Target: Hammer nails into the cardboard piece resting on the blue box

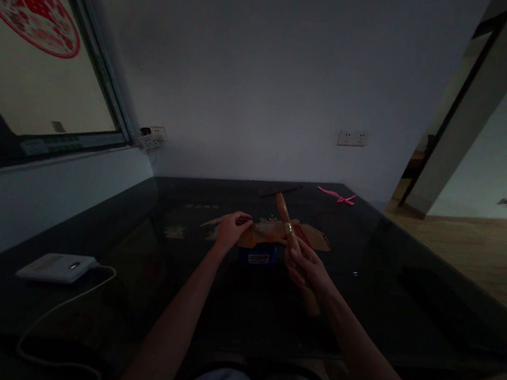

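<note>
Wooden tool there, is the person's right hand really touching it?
Touching: the head view shows the right hand with its fingers curled around the wooden tool.

White device (57, 268) with cable (58, 365), wall sockets (352, 139)

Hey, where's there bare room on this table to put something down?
Dim light hides detail, but the table looks free between the white device and back wall, and between the brown sheet and pink ribbon. It's crowded mid-table: left hand, right hand, wooden stick and blue box.
</note>
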### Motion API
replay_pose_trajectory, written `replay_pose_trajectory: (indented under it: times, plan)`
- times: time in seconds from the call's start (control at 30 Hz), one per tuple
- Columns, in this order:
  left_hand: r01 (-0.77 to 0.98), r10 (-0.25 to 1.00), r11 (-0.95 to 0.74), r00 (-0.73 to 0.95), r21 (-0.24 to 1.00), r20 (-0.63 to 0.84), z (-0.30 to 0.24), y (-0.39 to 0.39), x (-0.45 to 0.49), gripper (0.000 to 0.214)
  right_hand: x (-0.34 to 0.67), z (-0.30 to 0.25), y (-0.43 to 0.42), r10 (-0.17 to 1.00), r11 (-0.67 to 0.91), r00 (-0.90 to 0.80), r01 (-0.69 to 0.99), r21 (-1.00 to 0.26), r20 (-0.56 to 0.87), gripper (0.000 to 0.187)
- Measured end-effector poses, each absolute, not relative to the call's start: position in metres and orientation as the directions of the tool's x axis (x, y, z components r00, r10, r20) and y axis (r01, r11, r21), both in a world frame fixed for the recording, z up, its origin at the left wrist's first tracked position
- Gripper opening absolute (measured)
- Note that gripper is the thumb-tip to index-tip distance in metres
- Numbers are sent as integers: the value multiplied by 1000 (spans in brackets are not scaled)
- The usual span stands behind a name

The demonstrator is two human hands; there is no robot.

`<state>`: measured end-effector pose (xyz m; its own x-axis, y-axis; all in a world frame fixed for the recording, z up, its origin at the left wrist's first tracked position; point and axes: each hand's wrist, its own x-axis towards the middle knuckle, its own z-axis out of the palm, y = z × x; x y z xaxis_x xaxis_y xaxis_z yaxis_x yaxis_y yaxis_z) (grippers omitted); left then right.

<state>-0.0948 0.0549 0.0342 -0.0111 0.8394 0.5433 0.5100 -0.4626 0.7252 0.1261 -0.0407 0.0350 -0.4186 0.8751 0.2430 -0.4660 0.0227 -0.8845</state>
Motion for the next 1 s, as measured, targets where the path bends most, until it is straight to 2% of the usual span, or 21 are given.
replay_pose_trajectory:
  times: [0.33,0.77,0.9,1.0]
  plan:
    - [485,857,-452,4,749,515,28,62,-98,11,121,32,-47,868,38,-454,-342,-939,201,48]
    - [511,855,-456,23,729,518,30,58,-96,9,122,31,-44,887,88,-404,-329,-940,224,35]
    - [494,856,-461,29,737,516,36,56,-96,15,124,32,-43,891,79,-400,-330,-941,215,32]
    - [518,799,-503,-27,692,601,50,44,-96,22,126,33,-44,892,75,-398,-333,-940,212,34]
